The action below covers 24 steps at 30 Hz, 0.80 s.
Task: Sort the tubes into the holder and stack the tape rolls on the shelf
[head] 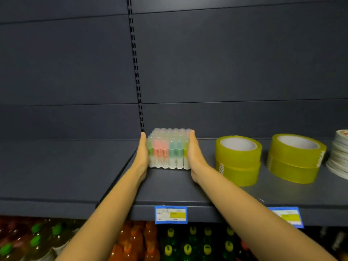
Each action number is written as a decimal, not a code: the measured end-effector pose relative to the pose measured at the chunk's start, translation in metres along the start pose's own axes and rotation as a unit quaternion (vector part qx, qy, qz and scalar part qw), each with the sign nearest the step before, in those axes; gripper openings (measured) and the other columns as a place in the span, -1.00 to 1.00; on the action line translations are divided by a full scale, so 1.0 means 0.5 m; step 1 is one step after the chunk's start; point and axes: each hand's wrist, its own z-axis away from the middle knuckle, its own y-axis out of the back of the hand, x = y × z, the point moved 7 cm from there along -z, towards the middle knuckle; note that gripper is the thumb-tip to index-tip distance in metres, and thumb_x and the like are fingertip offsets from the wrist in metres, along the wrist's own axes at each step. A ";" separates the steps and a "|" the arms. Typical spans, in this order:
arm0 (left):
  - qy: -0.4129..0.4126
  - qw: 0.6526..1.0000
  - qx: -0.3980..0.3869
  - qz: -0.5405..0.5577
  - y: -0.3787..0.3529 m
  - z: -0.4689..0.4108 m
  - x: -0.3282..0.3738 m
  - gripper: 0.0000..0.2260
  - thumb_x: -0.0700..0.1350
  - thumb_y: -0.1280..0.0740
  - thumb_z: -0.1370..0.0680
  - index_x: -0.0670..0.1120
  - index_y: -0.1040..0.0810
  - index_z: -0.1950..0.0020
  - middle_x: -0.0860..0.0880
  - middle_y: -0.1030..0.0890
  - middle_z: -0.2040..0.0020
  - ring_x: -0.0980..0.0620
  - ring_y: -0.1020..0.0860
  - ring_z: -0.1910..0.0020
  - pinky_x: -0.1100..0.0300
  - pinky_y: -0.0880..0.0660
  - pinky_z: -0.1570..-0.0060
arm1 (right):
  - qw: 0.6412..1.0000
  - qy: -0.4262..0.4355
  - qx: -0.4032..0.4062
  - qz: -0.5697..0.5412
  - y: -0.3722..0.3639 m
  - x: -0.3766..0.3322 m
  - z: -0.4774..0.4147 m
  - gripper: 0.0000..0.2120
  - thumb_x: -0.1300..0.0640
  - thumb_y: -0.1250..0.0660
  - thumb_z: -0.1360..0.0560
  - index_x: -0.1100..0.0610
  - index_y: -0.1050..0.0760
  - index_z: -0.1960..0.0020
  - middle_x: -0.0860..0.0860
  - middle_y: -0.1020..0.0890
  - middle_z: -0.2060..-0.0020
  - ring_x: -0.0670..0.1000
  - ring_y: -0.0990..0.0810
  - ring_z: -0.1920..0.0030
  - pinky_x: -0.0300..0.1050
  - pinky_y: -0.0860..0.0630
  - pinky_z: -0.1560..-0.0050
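Observation:
A block of several upright tubes (168,147) with clear caps and green, pink and teal labels stands on the dark grey shelf (169,187), close to the back panel. My left hand (142,152) presses flat against the block's left side. My right hand (194,150) presses flat against its right side. Fingers of both hands lie straight along the tubes. To the right stand two stacks of two yellow tape rolls each, the near stack (238,160) and the far stack (295,158).
A pile of white tape rolls (339,154) sits at the right edge of the shelf. Blue price tags (171,214) hang on the shelf's front lip. Bottles with green, orange and yellow caps (169,242) fill the shelf below. A slotted upright (136,72) runs down the back panel.

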 end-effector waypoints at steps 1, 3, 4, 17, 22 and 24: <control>0.005 1.000 -0.012 0.002 -0.004 -0.004 -0.007 -0.43 0.27 0.11 -0.59 -0.01 -0.61 -0.03 0.07 -0.71 0.16 0.13 -0.67 0.15 0.18 -0.49 0.09 | 1.000 -0.001 0.016 -0.012 -0.003 0.007 -0.005 -0.42 -0.28 0.14 -0.58 -0.04 -0.23 -0.48 -0.03 -0.37 -0.42 0.03 -0.35 -0.41 0.05 -0.24 -0.45; 0.007 1.000 -0.021 -0.003 -0.004 -0.007 -0.014 -0.44 0.28 0.12 -0.58 0.05 -0.61 0.07 0.12 -0.71 0.23 0.20 -0.67 0.24 0.23 -0.47 0.15 | 0.999 -0.008 0.039 -0.016 0.000 0.017 -0.007 -0.39 -0.31 0.17 -0.56 -0.05 -0.26 -0.46 -0.03 -0.40 -0.40 0.03 -0.36 -0.40 0.04 -0.25 -0.44; 0.004 1.000 -0.026 -0.008 -0.003 -0.006 -0.014 -0.44 0.29 0.12 -0.58 0.06 -0.61 0.08 0.12 -0.70 0.24 0.21 -0.66 0.24 0.24 -0.47 0.16 | 0.999 -0.015 0.047 -0.015 0.002 0.024 -0.006 -0.38 -0.32 0.17 -0.56 -0.04 -0.28 -0.46 -0.02 -0.42 -0.39 0.03 -0.38 -0.39 0.04 -0.26 -0.44; -0.001 0.997 -0.074 -0.008 0.015 0.057 -0.031 -0.45 0.32 0.11 -0.56 0.10 -0.58 -0.11 0.04 -0.68 0.01 0.07 -0.63 -0.01 0.17 -0.50 0.03 | 0.998 -0.028 0.059 -0.010 0.008 0.053 0.071 -0.34 -0.37 0.17 -0.52 -0.05 -0.46 -0.32 -0.03 -0.56 -0.25 0.01 -0.51 -0.26 0.00 -0.32 -0.40; -0.019 0.996 -0.080 -0.017 0.013 0.070 -0.022 -0.45 0.34 0.14 -0.54 0.12 -0.58 -0.03 0.02 -0.66 -0.02 0.02 -0.60 -0.07 0.05 -0.46 -0.19 | 0.997 -0.007 0.075 0.003 0.007 0.047 0.080 -0.35 -0.33 0.19 -0.55 -0.03 -0.46 -0.33 0.00 -0.57 -0.24 0.02 -0.52 -0.25 0.00 -0.35 -0.38; -0.017 0.996 -0.092 -0.009 0.012 0.077 -0.015 -0.42 0.34 0.14 -0.54 0.09 -0.58 -0.10 -0.01 -0.65 -0.07 0.01 -0.60 -0.09 0.02 -0.45 -0.24 | 0.997 -0.003 0.074 0.008 0.005 0.042 0.084 -0.34 -0.33 0.19 -0.55 -0.02 -0.45 -0.33 0.00 -0.56 -0.26 0.02 -0.51 -0.27 0.02 -0.34 -0.40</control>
